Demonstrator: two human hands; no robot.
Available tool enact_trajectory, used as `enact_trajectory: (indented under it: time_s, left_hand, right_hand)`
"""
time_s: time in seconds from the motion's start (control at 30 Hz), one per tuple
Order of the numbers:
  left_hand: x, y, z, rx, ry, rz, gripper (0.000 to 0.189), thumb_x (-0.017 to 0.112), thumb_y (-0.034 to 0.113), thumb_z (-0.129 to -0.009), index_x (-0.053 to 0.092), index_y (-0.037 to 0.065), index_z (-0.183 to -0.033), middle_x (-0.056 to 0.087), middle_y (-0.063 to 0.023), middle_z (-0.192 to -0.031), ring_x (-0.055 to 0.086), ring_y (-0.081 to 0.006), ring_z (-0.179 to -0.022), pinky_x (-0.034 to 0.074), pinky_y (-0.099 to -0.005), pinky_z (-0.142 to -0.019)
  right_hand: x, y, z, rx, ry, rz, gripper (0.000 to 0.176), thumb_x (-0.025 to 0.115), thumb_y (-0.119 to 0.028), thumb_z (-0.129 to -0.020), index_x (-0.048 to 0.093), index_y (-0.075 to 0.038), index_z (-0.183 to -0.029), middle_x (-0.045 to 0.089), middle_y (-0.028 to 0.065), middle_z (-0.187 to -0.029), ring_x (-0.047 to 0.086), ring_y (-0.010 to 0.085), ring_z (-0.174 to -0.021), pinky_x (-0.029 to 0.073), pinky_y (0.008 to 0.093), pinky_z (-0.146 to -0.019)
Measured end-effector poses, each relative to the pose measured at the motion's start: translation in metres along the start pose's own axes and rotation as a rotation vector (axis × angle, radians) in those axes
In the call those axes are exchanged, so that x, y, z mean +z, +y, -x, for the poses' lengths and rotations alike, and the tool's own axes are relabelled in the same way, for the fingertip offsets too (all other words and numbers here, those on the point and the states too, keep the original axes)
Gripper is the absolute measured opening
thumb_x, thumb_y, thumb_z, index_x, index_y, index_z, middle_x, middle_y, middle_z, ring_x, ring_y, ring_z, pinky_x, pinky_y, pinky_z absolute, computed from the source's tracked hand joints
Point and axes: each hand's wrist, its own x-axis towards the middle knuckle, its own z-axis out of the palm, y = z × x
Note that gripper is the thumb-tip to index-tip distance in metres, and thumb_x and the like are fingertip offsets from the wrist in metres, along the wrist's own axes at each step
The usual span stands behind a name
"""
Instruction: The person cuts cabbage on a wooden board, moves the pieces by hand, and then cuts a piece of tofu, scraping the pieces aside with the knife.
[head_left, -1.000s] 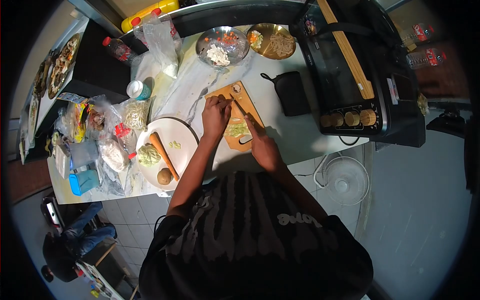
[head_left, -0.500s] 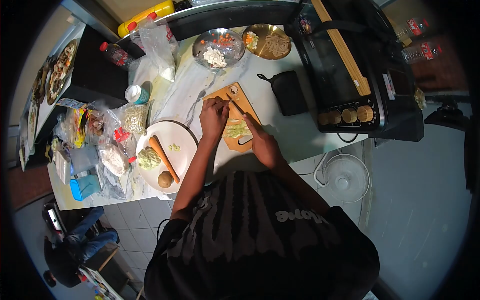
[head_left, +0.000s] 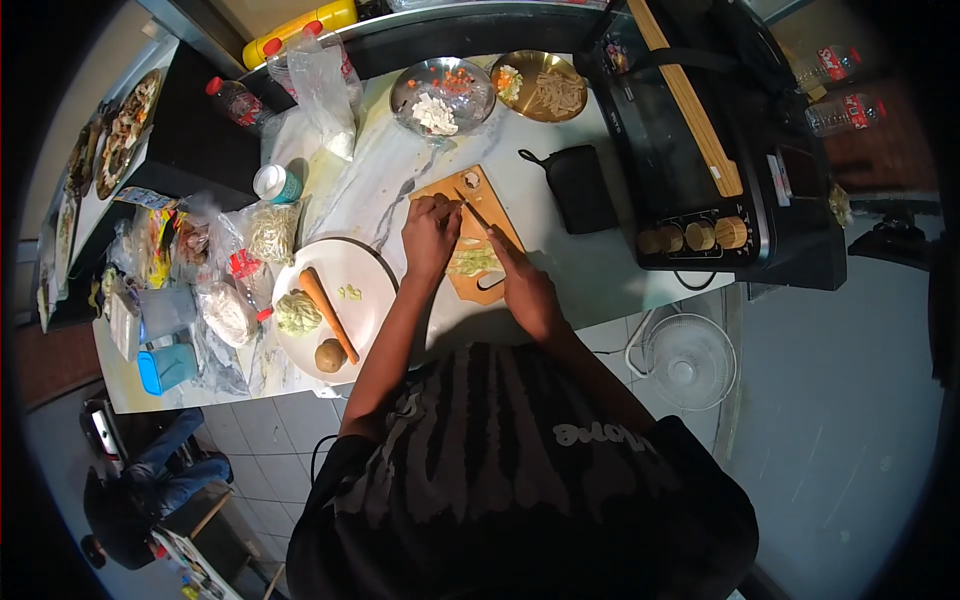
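A wooden cutting board [head_left: 498, 208] lies on the marbled counter in front of me. My right hand [head_left: 531, 298] is closed round the handle of a knife [head_left: 474, 210], its blade slanting over the board towards the far left. With fingers curled, my left hand [head_left: 430, 240] presses down at the board's left side, close to the blade; what it pinches is mostly hidden. Pale green chopped vegetable [head_left: 474, 259] lies between my hands on the board. At the board's far end sits a small round pale piece [head_left: 472, 181]. Nearby, a white plate [head_left: 372, 268] bears a carrot [head_left: 328, 314], leafy greens [head_left: 298, 313] and a brown round vegetable [head_left: 330, 355].
Two metal plates stand at the back, one with white pieces [head_left: 434, 114], one with brown strips [head_left: 558, 94]. A black pouch [head_left: 580, 188] and a black oven [head_left: 690, 150] are at right. Bags, bottles and a blue-lidded container [head_left: 166, 369] crowd the left. Another person [head_left: 125, 505] is lower left.
The view has shifted very slightly. Both hands and the knife keep nearly the same place over the board.
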Motion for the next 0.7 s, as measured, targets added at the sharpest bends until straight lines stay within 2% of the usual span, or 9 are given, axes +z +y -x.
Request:
enact_trajectory:
  time_s: [0.07, 0.13, 0.17, 0.3, 0.4, 0.5, 0.57, 0.7]
  left_hand:
    - [0.001, -0.002, 0.001, 0.037, 0.005, 0.006, 0.014, 0.072, 0.011, -0.084, 0.078, 0.009, -0.096, 0.068, -0.0087, -0.092, 0.063, -0.0285, -0.094, 0.053, -0.0399, -0.08]
    - [0.0, 0.0, -0.001, 0.023, -0.016, 0.041, 0.013, 0.073, 0.011, -0.084, 0.078, 0.008, -0.095, 0.07, -0.0079, -0.093, 0.063, -0.0283, -0.096, 0.053, -0.0391, -0.082]
    - [-0.001, 0.001, -0.002, 0.038, -0.026, 0.036, 0.013, 0.073, 0.011, -0.084, 0.078, 0.009, -0.095, 0.07, -0.007, -0.094, 0.063, -0.0276, -0.096, 0.053, -0.0387, -0.081]
    - [-0.003, -0.004, -0.001, 0.074, -0.023, 0.036, 0.013, 0.073, 0.011, -0.084, 0.079, 0.009, -0.096, 0.071, -0.0041, -0.094, 0.063, -0.0254, -0.095, 0.054, -0.0372, -0.081]
    - [-0.001, -0.008, -0.001, 0.091, -0.018, 0.051, 0.013, 0.073, 0.011, -0.084, 0.079, 0.01, -0.096, 0.071, -0.004, -0.094, 0.063, -0.0252, -0.096, 0.054, -0.0372, -0.08]
    - [-0.002, -0.009, -0.002, 0.103, -0.047, 0.029, 0.014, 0.073, 0.011, -0.084, 0.079, 0.01, -0.097, 0.072, -0.0044, -0.095, 0.064, -0.0251, -0.097, 0.055, -0.0373, -0.079]
    - [-0.002, -0.011, -0.001, 0.107, -0.043, 0.026, 0.014, 0.073, 0.011, -0.085, 0.079, 0.01, -0.097, 0.072, -0.0044, -0.095, 0.064, -0.0251, -0.097, 0.055, -0.0373, -0.079]
    - [0.0, -0.008, 0.0, 0.1, -0.035, 0.042, 0.013, 0.073, 0.013, -0.087, 0.079, 0.01, -0.097, 0.072, -0.0048, -0.095, 0.064, -0.0254, -0.096, 0.055, -0.0375, -0.079]
  right_hand:
    - [0.01, 0.001, 0.001, 0.02, -0.011, -0.013, 0.085, 0.052, 0.008, -0.086, 0.029, -0.027, -0.159, 0.064, 0.0247, -0.12, 0.067, 0.0446, -0.084, 0.056, 0.0489, -0.072]
    - [0.011, -0.009, -0.007, -0.098, 0.155, -0.09, 0.087, 0.052, 0.009, -0.085, 0.028, -0.027, -0.16, 0.063, 0.0241, -0.123, 0.068, 0.0435, -0.087, 0.056, 0.0482, -0.073]
    - [-0.002, -0.015, -0.004, 0.063, -0.053, 0.03, 0.089, 0.052, 0.01, -0.084, 0.025, -0.028, -0.161, 0.064, 0.0241, -0.12, 0.067, 0.0428, -0.092, 0.056, 0.0476, -0.075]
    - [0.009, -0.007, 0.0, 0.078, -0.083, 0.052, 0.091, 0.052, 0.01, -0.084, 0.022, -0.028, -0.161, 0.065, 0.0243, -0.117, 0.067, 0.0425, -0.095, 0.055, 0.0476, -0.079]
    - [0.014, -0.01, -0.004, -0.005, 0.024, 0.071, 0.092, 0.052, 0.01, -0.084, 0.02, -0.028, -0.162, 0.065, 0.0246, -0.115, 0.067, 0.0425, -0.095, 0.055, 0.0485, -0.08]
    - [0.007, -0.013, -0.008, 0.037, -0.054, 0.066, 0.093, 0.052, 0.01, -0.084, 0.02, -0.028, -0.162, 0.064, 0.0255, -0.118, 0.066, 0.0424, -0.099, 0.055, 0.0494, -0.081]
    - [0.012, -0.008, -0.007, 0.056, -0.07, 0.052, 0.093, 0.055, 0.009, -0.084, 0.022, -0.031, -0.161, 0.061, 0.0229, -0.129, 0.064, 0.0411, -0.105, 0.055, 0.0483, -0.088]
    - [0.018, -0.002, -0.009, 0.027, -0.042, 0.081, 0.095, 0.054, 0.009, -0.083, 0.021, -0.031, -0.162, 0.061, 0.0242, -0.128, 0.066, 0.042, -0.098, 0.057, 0.0483, -0.082]
